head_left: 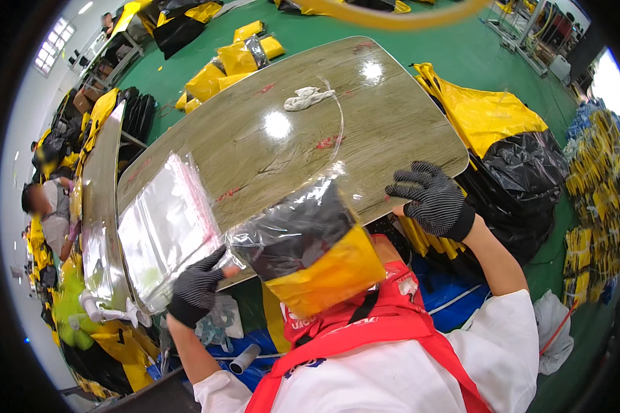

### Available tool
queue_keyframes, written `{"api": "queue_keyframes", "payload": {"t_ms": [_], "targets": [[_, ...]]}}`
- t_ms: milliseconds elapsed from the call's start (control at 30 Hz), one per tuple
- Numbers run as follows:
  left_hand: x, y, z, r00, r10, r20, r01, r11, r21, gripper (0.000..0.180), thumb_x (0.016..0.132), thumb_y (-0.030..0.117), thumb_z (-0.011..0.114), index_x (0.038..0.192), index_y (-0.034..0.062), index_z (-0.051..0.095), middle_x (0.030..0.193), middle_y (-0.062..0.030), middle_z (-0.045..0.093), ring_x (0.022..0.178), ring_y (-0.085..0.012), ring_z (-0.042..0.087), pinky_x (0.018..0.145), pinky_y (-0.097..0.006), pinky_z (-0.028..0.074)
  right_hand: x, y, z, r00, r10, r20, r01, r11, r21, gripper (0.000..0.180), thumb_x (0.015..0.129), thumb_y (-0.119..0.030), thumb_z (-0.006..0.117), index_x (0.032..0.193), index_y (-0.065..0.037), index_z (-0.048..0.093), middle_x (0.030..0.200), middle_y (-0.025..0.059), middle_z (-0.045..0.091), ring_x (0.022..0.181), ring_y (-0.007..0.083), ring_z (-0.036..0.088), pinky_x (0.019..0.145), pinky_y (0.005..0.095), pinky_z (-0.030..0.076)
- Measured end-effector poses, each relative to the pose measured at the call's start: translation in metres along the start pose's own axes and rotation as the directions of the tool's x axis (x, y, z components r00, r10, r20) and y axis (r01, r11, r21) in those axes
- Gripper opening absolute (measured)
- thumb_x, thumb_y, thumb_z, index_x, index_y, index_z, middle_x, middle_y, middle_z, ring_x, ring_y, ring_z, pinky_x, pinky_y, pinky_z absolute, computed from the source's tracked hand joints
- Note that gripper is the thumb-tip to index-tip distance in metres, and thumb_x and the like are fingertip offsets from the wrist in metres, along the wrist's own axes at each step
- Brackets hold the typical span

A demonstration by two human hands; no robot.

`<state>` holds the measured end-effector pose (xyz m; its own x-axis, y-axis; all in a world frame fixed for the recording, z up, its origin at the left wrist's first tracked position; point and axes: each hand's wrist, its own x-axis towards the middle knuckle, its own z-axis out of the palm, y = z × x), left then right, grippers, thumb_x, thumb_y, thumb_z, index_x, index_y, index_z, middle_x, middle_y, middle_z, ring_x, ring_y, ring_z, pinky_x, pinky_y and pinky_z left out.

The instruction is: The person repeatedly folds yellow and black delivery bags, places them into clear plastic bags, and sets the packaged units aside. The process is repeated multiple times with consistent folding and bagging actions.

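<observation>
A clear plastic bag (pixel 310 237) with a folded black and yellow sheet-like item inside is tilted over the near table edge, in front of my red apron. My left hand (pixel 198 286), in a dark striped glove, pinches the bag's left corner. My right hand (pixel 434 199), gloved alike, is apart from the bag at the table's right edge, its fingers spread and nothing in them. A stack of flat clear plastic bags (pixel 169 224) with pinkish edges lies on the table by my left hand.
On the wood-patterned table (pixel 234 151) lies a crumpled white glove or cloth (pixel 308 98) beside a thin strip. Yellow and black bundles (pixel 506 131) stand against its right side. Yellow packages (pixel 231 62) lie on the green floor beyond. Another person (pixel 52 213) works at the left.
</observation>
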<state>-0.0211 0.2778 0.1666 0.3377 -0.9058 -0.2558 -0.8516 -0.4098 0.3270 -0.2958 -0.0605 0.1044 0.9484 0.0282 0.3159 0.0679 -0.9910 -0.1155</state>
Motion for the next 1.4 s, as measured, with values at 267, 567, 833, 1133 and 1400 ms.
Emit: {"api": "queue_keyframes", "payload": {"t_ms": [267,567,833,1133,1400], "targets": [[0.160,-0.016,0.035,0.954,0.205,-0.217,-0.212,0.977,-0.007,0.036,0.084,0.014,0.049,0.118,0.0033,0.053,0.121,-0.0229,0.051,0.115,-0.0396,0.043,0.098,-0.044,0.032,0.144,-0.057,0.094,0.955,0.160,-0.250,-0.120,0.978,0.168,0.045,0.084,-0.038,0.052,0.119,-0.010,0.052,0.124,0.0138,0.051,0.117,0.0334,0.045,0.097,0.0528,0.031],[0.073,-0.018,0.223,0.511,-0.791,-0.337,-0.062,0.357,-0.932,0.054,0.095,0.040,0.039,0.131,0.0007,0.038,0.129,-0.0188,0.045,0.117,-0.0286,0.043,0.103,-0.038,0.029,-0.039,0.023,0.128,0.796,0.604,0.039,-0.449,0.546,0.708,0.043,0.089,-0.035,0.053,0.116,-0.001,0.052,0.103,0.0154,0.060,0.090,0.0269,0.059,0.079,0.0323,0.047],[0.141,-0.035,0.020,0.926,-0.246,-0.286,-0.357,-0.323,-0.876,0.059,0.091,0.047,0.044,0.129,0.0025,0.042,0.131,-0.0194,0.044,0.120,-0.0304,0.042,0.106,-0.042,0.025,-0.138,0.346,0.151,0.093,0.951,-0.296,-0.995,0.101,0.010,0.053,0.080,-0.042,0.058,0.122,-0.009,0.052,0.122,0.0182,0.052,0.111,0.0310,0.051,0.094,0.0412,0.040],[0.273,-0.020,0.033,0.993,0.063,0.097,0.110,-0.237,-0.965,0.072,0.087,0.063,0.032,0.126,0.0034,0.040,0.129,-0.0270,0.043,0.120,-0.0394,0.041,0.103,-0.053,0.028,-0.135,0.198,0.011,0.586,0.652,-0.481,-0.758,0.650,-0.041,0.033,0.083,-0.030,0.058,0.106,-0.007,0.064,0.093,0.0163,0.065,0.083,0.0319,0.062,0.077,0.0413,0.049],[0.411,0.123,0.013,0.775,0.299,0.557,0.564,0.072,-0.823,0.072,0.079,0.068,0.043,0.114,0.0065,0.053,0.115,-0.0204,0.055,0.106,-0.0375,0.052,0.095,-0.055,0.038,-0.115,-0.094,0.051,0.974,0.064,0.216,-0.139,0.925,0.353,0.041,0.074,-0.023,0.059,0.114,-0.014,0.060,0.145,0.0048,0.029,0.135,0.0349,0.020,0.105,0.0622,0.010]]}}
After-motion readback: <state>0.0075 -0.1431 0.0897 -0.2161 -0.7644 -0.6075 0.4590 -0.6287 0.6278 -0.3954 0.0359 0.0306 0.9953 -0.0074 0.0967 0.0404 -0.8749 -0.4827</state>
